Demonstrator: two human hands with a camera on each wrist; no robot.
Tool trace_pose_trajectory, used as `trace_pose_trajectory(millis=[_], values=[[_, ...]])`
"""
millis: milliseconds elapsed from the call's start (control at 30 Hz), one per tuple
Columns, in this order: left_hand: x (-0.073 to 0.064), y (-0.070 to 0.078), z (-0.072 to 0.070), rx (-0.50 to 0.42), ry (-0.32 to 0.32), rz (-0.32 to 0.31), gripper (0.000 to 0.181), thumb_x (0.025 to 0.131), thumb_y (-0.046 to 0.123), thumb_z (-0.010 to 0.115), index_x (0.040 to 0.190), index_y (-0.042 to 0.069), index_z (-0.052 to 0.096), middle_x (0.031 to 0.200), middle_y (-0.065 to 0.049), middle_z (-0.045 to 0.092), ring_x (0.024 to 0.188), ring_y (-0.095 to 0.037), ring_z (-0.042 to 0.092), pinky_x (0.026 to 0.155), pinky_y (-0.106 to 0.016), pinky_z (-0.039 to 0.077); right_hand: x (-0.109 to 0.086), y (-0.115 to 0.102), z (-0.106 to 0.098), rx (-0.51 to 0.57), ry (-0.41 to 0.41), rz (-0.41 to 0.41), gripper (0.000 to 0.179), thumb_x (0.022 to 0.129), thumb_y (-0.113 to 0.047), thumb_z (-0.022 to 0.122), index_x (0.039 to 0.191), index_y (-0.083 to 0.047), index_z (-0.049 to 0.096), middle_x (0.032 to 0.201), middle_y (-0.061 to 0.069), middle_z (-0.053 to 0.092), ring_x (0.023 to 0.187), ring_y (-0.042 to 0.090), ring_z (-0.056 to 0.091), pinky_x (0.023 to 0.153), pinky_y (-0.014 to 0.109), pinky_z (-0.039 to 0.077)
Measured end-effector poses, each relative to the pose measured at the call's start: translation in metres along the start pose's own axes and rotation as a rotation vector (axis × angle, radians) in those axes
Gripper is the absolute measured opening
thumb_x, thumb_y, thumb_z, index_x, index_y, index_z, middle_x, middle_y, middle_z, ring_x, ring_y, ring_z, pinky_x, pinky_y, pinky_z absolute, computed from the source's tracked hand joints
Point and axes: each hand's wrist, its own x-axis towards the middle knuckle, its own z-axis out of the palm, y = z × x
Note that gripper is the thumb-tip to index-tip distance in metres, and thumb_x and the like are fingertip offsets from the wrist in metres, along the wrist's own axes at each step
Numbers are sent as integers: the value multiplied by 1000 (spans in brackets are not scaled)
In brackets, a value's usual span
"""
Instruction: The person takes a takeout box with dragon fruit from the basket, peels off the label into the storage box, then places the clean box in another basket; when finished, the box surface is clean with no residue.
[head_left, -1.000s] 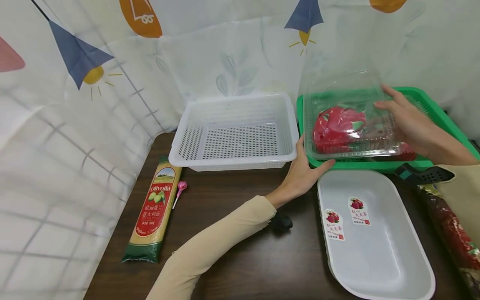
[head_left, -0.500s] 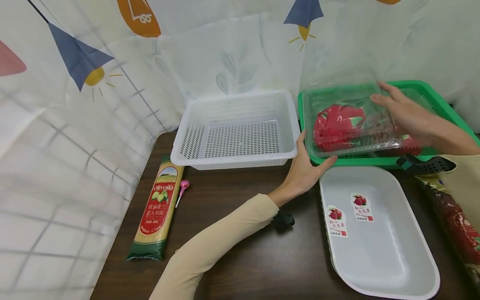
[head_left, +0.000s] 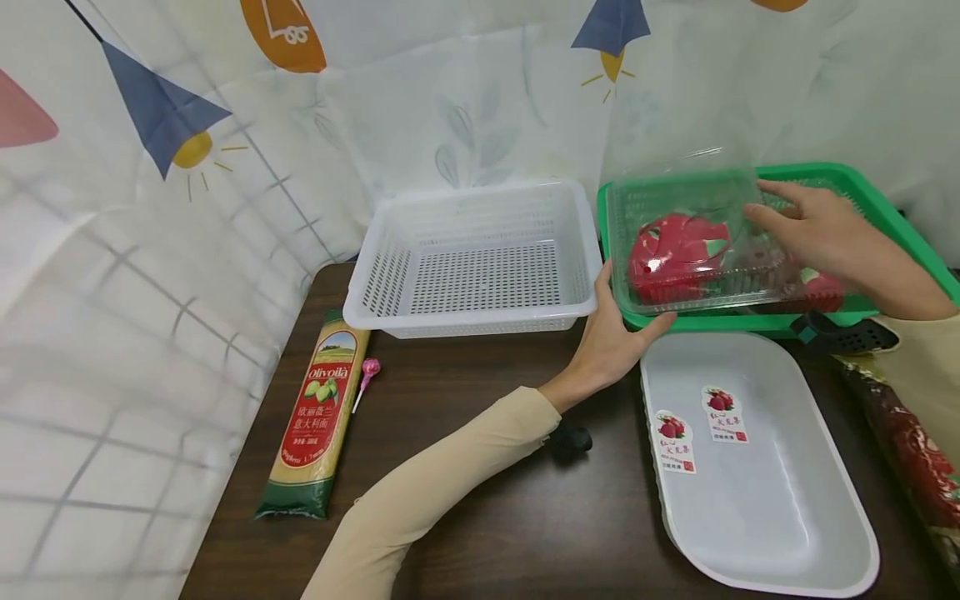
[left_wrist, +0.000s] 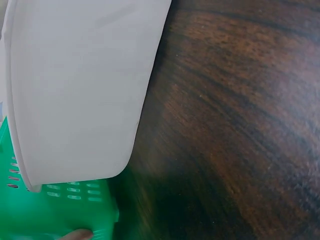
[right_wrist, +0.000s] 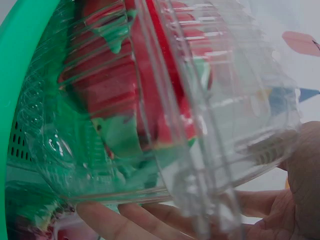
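A clear plastic clamshell box (head_left: 746, 279) with red dragon fruit (head_left: 678, 257) inside sits tilted in the green basket (head_left: 750, 322). My right hand (head_left: 836, 237) is at the box's right end, fingers extended and thumb apart. In the right wrist view, the fingers (right_wrist: 112, 222) stretch along below the box's edge. My left hand (head_left: 606, 346) has its fingers spread at the green basket's near left corner, beside the white basket (head_left: 468, 321). Its thumb touches the green wall in the left wrist view; the other fingertips are partly hidden. More dragon fruit (head_left: 821, 292) lies right of the box.
A pale grey tray (head_left: 757, 508) with two dragon fruit stickers stands in front of the green basket. Left on the dark table (head_left: 480, 517) lie a spaghetti packet (head_left: 311, 425) and a pink lollipop (head_left: 367, 375). A red-brown packet (head_left: 907, 450) lies at the right edge.
The box has settled slightly in the green basket. My right hand's fingers have lowered and loosened at its end. The left hand stays at the basket's corner; the view has shifted slightly.
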Motion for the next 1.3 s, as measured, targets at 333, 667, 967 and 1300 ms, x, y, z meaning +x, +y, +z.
trace_pose_trajectory(millis=[333, 667, 967, 1300], values=[[2, 2, 1, 7, 10, -6, 107, 96, 33, 74, 167, 24, -5, 161, -6, 42, 144, -14, 45, 115, -41, 42, -2, 0, 3, -5, 27, -40, 71, 113, -41, 33, 167, -2, 7, 148, 48, 37, 114, 53, 59, 97, 79, 34], [2, 3, 2, 12, -6, -23, 110, 96, 35, 76, 168, 23, -7, 161, -6, 42, 144, -13, 45, 114, -40, 43, -2, 7, 8, -101, -33, 29, 76, 112, -49, 29, 167, -3, 2, 81, 19, 55, 68, 26, 48, 67, 45, 40], [0, 2, -2, 19, -18, 5, 111, 96, 34, 76, 167, 23, -8, 162, -6, 42, 144, -13, 45, 114, -39, 42, -1, 9, 12, -136, -43, 28, 74, 113, -48, 19, 165, -1, -4, 146, 50, 30, 117, 62, 43, 88, 72, 38], [-5, 1, -4, 15, -33, 4, 115, 94, 30, 79, 167, 19, -9, 165, -5, 36, 146, -11, 41, 117, -37, 39, 0, 10, 23, -139, -4, 30, 73, 112, -47, 16, 164, 1, -3, 146, 50, 31, 130, 67, 33, 100, 80, 29]])
